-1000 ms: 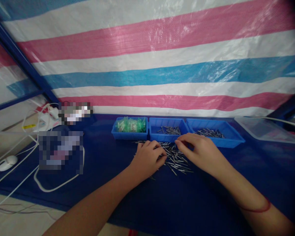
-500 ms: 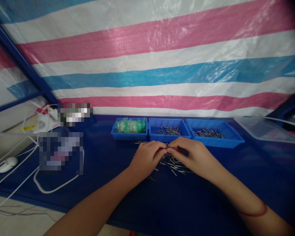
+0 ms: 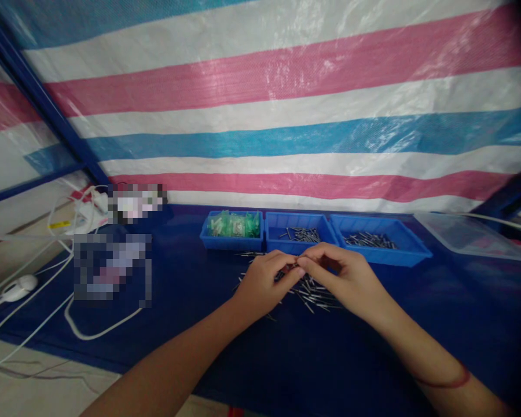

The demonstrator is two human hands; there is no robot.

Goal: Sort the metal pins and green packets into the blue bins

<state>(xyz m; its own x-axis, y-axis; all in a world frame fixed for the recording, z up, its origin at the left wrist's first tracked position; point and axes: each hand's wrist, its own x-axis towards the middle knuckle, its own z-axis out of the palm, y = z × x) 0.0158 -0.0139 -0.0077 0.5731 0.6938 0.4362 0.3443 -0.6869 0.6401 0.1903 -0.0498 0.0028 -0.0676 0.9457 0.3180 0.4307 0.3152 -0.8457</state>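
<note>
Grip of the left hand (image 3: 263, 284) and of the right hand (image 3: 349, 275): thumbs and forefingers of the two meet at the tips over a heap of metal pins (image 3: 315, 295); whether anything is pinched there cannot be told, since the fingers hide it. The heap lies loose on the desk (image 3: 351, 359), below and around the meeting tips, with most of it showing beside the right thumb and a few pins reaching past the far side of the left hand. Just behind stand three blue bins in a row, their front walls bounding the far side of the working room: the left bin (image 3: 230, 244) carries green packets (image 3: 238, 225), the middle bin (image 3: 282, 220) further pins (image 3: 306, 234), and the right bin (image 3: 391, 255) similar pieces (image 3: 371, 239). Widest room for movement: the blue surface between the left forearm (image 3: 186, 353) and right forearm (image 3: 410, 347), running to the near edge, and the stretch right of the latter. At the right rear lies a clear plastic piece (image 3: 469, 234); at left, a white cable (image 3: 85, 337) loops over the desk. Behind the rear edge rises a striped sheet (image 3: 264, 139).
</note>
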